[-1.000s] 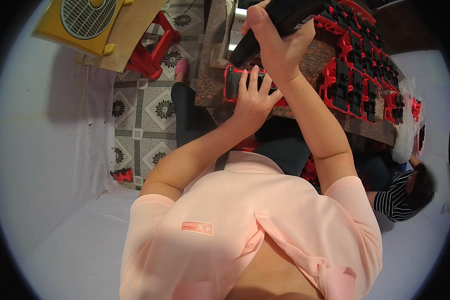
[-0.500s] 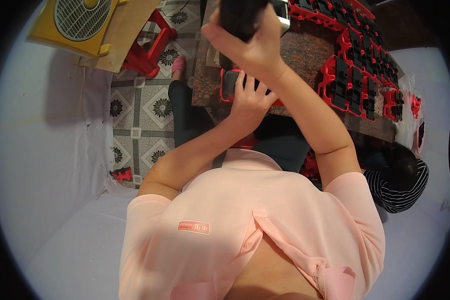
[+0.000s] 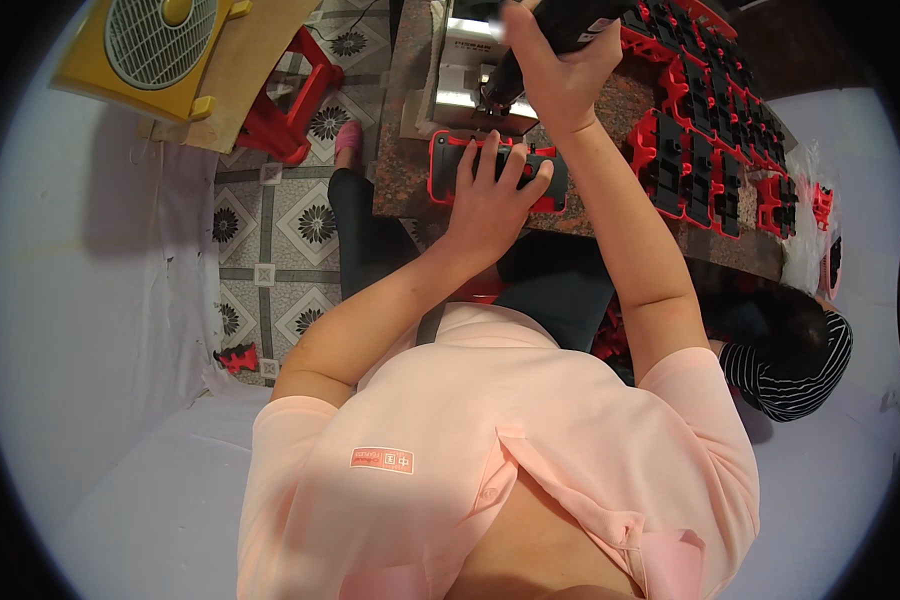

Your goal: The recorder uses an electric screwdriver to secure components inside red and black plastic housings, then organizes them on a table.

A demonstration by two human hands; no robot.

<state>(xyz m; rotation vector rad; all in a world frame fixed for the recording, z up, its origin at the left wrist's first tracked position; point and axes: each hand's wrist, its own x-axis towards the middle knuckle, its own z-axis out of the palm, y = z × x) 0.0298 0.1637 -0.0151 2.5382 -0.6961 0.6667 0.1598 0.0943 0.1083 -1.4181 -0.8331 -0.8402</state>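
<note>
My right hand [image 3: 576, 88] is wrapped round a thick black electric screwdriver [image 3: 568, 22] at the far side of the table. The screwdriver lies tilted, its narrow nose pointing left and toward me, beside a silver box-shaped device [image 3: 464, 80]. At the table's near edge, a black plastic part in a red frame [image 3: 449, 168] lies flat. My left hand [image 3: 492, 205] rests on that part with fingers spread, covering its middle.
Several rows of red and black plastic parts [image 3: 682, 165] fill the right of the speckled stone table [image 3: 402, 170]. A yellow fan [image 3: 140, 60] stands at the far left, above a red stool [image 3: 288, 115]. Another person in a striped top [image 3: 800, 370] is at the right.
My right hand has moved slightly right with the screwdriver, which now tilts and uncovers the silver device. The fingers of my left hand have spread on the red-framed part.
</note>
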